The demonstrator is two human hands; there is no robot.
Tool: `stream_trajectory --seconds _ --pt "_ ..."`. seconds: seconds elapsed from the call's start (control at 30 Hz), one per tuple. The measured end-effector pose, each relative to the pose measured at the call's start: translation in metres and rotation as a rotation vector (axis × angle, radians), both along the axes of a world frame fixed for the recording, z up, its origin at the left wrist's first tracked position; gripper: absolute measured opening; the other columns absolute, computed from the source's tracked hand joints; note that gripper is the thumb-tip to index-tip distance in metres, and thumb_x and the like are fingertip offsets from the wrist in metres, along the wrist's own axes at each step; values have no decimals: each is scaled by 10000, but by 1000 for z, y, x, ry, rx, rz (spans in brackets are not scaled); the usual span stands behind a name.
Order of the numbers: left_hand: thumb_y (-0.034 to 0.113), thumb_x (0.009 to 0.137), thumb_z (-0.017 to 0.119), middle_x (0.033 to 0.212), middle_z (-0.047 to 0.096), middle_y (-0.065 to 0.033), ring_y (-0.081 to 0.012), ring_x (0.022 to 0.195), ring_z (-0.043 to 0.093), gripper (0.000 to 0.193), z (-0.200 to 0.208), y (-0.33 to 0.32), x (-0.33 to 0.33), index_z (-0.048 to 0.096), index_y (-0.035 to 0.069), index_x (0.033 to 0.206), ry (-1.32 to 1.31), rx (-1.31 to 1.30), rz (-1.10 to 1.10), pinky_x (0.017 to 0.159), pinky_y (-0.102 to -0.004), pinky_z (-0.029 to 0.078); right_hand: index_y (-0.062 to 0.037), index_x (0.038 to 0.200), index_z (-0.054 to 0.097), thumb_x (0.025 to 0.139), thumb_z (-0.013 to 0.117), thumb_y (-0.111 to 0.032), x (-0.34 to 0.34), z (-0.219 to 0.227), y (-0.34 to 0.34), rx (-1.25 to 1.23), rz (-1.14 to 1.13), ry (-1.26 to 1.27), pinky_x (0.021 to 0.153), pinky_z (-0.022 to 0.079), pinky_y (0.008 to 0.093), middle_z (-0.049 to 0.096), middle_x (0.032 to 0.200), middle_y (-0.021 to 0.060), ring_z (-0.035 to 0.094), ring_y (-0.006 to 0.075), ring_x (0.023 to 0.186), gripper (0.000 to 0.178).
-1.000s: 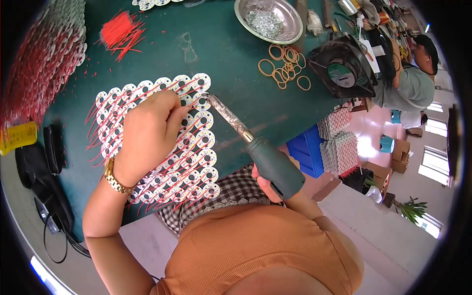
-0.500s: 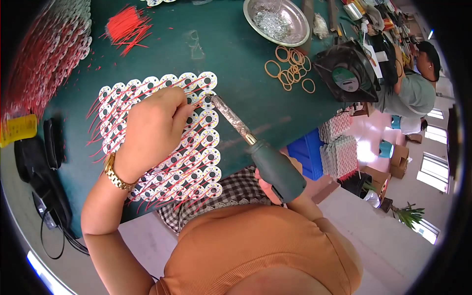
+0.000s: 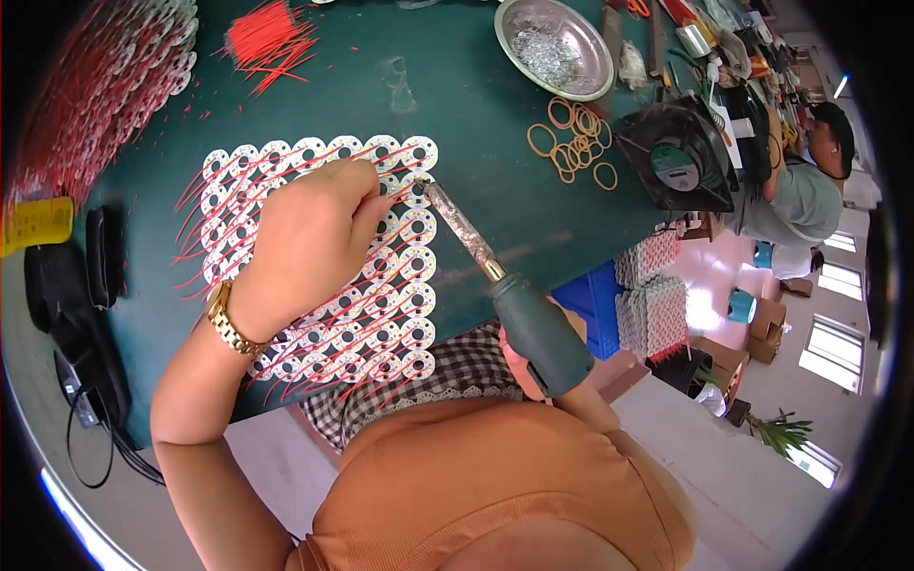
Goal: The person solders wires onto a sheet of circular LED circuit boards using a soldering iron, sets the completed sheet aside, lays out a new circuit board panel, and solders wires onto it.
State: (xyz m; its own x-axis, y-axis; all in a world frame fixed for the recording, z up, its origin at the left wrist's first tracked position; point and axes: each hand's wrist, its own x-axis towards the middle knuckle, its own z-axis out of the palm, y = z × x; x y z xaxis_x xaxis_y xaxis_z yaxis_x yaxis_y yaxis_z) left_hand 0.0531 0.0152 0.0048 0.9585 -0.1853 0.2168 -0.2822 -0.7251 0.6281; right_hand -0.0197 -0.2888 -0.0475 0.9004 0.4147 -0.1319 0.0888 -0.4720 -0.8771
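Note:
A panel of round white circuit boards (image 3: 419, 265), joined in rows with red wires across them, lies on the green table. My left hand (image 3: 319, 224), wearing a gold watch (image 3: 225, 324), is over the panel's upper middle. Its fingers are pinched on a thin red wire (image 3: 398, 196) near the right-hand column, the fingertips partly hidden. My right hand (image 3: 519, 364), mostly behind the handle, grips a soldering iron (image 3: 541, 333) with a dark green handle. The iron's tip touches or nearly touches the second board from the top in that column.
Loose red wires (image 3: 262, 38) and a heap of wired boards (image 3: 114, 105) lie at the far left. A metal bowl (image 3: 600, 86), rubber bands (image 3: 576, 143) and a black fan (image 3: 676, 157) stand to the right. A co-worker (image 3: 795, 205) sits beyond the fan.
The view has shifted slightly, so the table's things appear a little further right. The iron's tip stays at the same board, and the left hand keeps its pinch beside it.

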Motion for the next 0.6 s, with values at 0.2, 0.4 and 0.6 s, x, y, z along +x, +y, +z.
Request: stream_trajectory --seconds 0.2,0.4,0.6 --pt "87 834 683 670 548 -130 -298 567 545 158 -2 -1 0 557 17 770 -5 -1 5 527 -377 416 -47 875 639 655 739 -127 -6 -5 -2 68 -52 40 553 500 331 624 788 94 627 274 636 256" --pt "95 835 685 672 544 -134 -304 573 546 176 -4 -1 0 546 16 761 -8 8 7 530 -388 417 16 938 634 849 624 -153 5 28 22 71 6 -226 563 464 302 598 729 91 581 168 650 192" --pt "104 840 690 682 557 -143 -307 577 545 176 0 2 0 557 12 770 -12 -8 -16 539 -382 421 2 885 633 854 652 -180 4 28 14 42 -25 -261 562 431 295 610 754 87 553 168 642 185"
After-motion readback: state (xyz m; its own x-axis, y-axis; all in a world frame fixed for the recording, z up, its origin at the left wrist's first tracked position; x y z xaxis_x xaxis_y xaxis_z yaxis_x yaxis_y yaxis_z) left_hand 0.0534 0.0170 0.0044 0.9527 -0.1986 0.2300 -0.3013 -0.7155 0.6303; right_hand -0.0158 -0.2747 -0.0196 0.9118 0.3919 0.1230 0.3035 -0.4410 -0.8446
